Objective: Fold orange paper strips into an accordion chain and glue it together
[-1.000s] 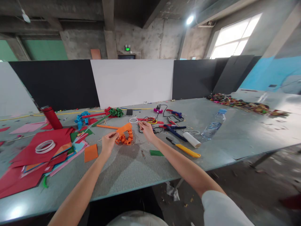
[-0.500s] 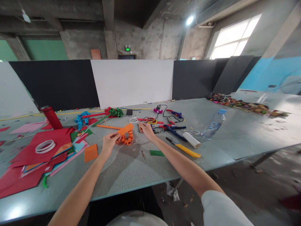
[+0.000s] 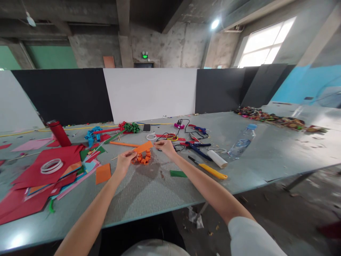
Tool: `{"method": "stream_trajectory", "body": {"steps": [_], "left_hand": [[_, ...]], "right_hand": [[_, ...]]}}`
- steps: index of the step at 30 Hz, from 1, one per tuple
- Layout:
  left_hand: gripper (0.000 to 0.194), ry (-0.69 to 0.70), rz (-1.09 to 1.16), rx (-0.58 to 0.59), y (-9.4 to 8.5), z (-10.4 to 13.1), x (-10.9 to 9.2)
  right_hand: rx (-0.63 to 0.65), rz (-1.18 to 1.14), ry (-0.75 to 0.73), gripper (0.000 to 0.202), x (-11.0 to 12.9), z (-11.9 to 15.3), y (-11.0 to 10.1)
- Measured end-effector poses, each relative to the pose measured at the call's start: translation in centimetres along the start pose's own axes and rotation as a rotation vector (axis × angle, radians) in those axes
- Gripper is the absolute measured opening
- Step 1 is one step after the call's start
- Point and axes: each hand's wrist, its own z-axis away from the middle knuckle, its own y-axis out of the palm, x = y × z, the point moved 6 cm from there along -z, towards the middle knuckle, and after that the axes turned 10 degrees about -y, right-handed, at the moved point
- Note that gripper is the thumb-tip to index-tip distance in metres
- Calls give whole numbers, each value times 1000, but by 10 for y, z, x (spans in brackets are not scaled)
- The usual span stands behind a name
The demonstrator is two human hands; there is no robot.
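My left hand (image 3: 125, 160) pinches an orange paper strip (image 3: 144, 147) near its left end. Just below the strip is a curled chain of orange paper loops (image 3: 144, 158); whether it is joined to the strip or hangs from my left fingers I cannot tell. My right hand (image 3: 165, 147) is closed in a pinch right at the strip's far right end. What sits between those fingertips, if anything, is too small to make out. Flat on the table left of my left hand lies an orange paper square (image 3: 103, 173). Behind the strip runs an orange stick (image 3: 124, 144).
Red paper sheets (image 3: 34, 181) with white tape rolls (image 3: 51, 166) cover the left side, near a red flask (image 3: 59, 134). To the right lie a yellow-handled knife (image 3: 213, 171), blue-handled pliers (image 3: 198, 149), a white roll (image 3: 217, 158) and a water bottle (image 3: 243, 141). A green strip (image 3: 178, 173) is nearer.
My right hand has moved slightly left, up to the strip's right end. The strip has shifted a little to the right in my left hand.
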Motion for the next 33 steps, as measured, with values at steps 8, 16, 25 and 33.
{"method": "stream_trajectory", "body": {"steps": [8,16,25,33], "left_hand": [[34,-35,15,26,0,-2,3],[34,-58,9,26,0,-2,4],[31,-69,3,15,1,0,4],[28,-89,74,3,-1,-2,4]], "right_hand": [[56,-54,-26,44,13,2,7],[177,-87,-112,39,28,3,19],[172,-53,-133,28,40,7,20],[169,-30,-118,23,31,6,20]]}}
